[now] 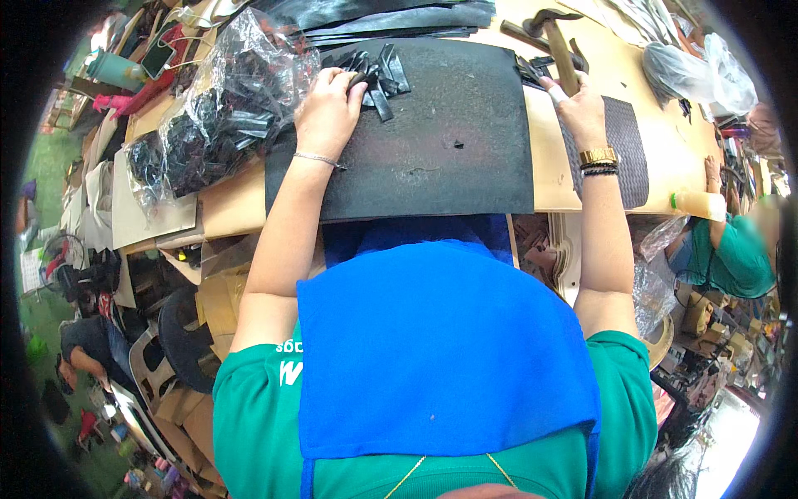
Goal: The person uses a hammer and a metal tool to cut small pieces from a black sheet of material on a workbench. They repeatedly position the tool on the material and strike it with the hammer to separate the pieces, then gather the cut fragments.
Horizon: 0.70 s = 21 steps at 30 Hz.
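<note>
My left hand (pixel 324 112) is closed on some short black strips (pixel 386 79) at the top left of a black mat (pixel 440 125). The strips look flat and glossy, like leather or vinyl, and fan out to the right of my fingers. My right hand (pixel 582 112), with white tape on a finger, is wrapped round the wooden handle of a hammer (pixel 564 58). The hammer stands roughly upright, its dark metal head at the top, just right of the mat. More dark strips (pixel 532 71) lie beside my right hand.
A clear plastic bag (pixel 237 83) of black pieces lies left of the mat. Long black sheets (pixel 399 21) are stacked behind it. A dark woven-pattern piece (pixel 625 150) lies under my right wrist. A whitish plastic bag (pixel 694 71) and a pale bottle (pixel 698 205) are at right, near another person (pixel 736 258).
</note>
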{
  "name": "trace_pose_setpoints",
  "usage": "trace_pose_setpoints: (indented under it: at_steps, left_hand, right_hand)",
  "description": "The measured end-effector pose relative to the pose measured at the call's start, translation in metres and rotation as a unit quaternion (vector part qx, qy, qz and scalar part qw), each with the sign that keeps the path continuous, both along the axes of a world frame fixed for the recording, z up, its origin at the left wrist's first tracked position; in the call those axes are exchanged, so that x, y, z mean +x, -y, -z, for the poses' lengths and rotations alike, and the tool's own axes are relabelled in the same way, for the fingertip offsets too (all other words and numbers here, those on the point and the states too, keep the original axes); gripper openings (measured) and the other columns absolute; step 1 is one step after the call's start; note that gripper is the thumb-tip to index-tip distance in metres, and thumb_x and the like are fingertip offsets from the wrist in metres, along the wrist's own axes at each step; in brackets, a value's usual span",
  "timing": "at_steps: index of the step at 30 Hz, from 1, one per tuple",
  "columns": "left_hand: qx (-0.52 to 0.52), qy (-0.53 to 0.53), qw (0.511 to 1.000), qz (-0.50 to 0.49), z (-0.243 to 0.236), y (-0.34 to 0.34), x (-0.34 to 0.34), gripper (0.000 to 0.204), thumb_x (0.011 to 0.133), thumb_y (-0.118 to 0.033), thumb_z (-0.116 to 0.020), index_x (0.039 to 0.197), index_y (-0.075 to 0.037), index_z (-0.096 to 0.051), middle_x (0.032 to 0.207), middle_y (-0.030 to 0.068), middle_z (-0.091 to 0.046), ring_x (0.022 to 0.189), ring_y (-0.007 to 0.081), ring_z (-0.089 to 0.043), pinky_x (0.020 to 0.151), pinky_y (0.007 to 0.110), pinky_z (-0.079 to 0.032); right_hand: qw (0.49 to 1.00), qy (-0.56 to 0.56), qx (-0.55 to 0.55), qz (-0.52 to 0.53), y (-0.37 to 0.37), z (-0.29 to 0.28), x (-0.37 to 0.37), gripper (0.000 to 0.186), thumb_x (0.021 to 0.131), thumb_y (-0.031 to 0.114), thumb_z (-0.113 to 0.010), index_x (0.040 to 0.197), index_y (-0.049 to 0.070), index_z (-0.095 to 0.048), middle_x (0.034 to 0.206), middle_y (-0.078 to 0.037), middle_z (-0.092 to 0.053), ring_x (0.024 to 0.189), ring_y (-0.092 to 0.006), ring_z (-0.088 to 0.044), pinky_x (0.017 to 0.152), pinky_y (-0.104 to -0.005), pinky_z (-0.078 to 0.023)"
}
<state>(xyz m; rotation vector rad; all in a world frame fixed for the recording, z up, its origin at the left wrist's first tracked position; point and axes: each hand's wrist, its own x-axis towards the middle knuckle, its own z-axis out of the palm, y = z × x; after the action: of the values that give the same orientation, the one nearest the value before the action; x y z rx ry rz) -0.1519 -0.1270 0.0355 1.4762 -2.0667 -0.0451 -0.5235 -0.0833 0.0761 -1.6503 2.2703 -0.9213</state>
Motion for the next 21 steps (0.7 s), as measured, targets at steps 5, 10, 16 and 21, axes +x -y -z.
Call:
trace_pose_setpoints:
  at_steps: [5,10,16,21]
  left_hand:
    - [-0.063,-0.038,0.997,0.015,-0.008,-0.006,0.002,0.019,0.089,-0.03,-0.064,0.099,-0.015,-0.067,0.104,0.0012,-0.066,0.084,0.0273,-0.067,0.07,0.037,-0.054]
    - [-0.104,-0.044,0.993,0.025,-0.015,-0.002,0.008,0.022,0.087,-0.034,-0.067,0.094,-0.013,-0.07,0.096,0.0045,-0.07,0.081,0.0269,-0.068,0.067,0.035,-0.053]
    - [-0.058,0.006,0.998,-0.002,-0.026,-0.006,0.008,0.022,0.084,-0.035,-0.07,0.09,-0.014,-0.072,0.091,0.0033,-0.07,0.076,0.0245,-0.068,0.065,0.035,-0.053]
    - [-0.124,0.006,0.98,0.158,-0.024,-0.027,-0.022,0.016,0.079,-0.031,-0.075,0.086,-0.018,-0.069,0.091,-0.0033,-0.066,0.069,0.0193,-0.067,0.057,0.031,-0.052]
  right_hand:
    - [0.991,0.112,0.047,0.049,-0.029,0.003,-0.005,0.051,0.079,0.041,-0.077,0.105,0.0,-0.062,0.073,-0.006,-0.065,0.06,-0.0117,-0.059,0.056,-0.0269,-0.048]
    - [0.967,0.246,0.06,0.042,-0.067,0.03,0.003,0.043,0.081,0.036,-0.077,0.105,0.004,-0.06,0.069,0.001,-0.059,0.05,-0.0047,-0.051,0.043,-0.0208,-0.039]
    - [0.951,0.303,0.041,0.046,-0.076,0.049,0.002,0.042,0.08,0.033,-0.078,0.1,0.001,-0.059,0.066,0.002,-0.056,0.048,-0.0048,-0.049,0.044,-0.0219,-0.04]
    - [0.948,0.315,0.039,0.027,-0.074,0.047,0.005,0.041,0.081,0.031,-0.078,0.102,0.001,-0.059,0.066,0.002,-0.055,0.048,-0.0047,-0.048,0.044,-0.022,-0.041]
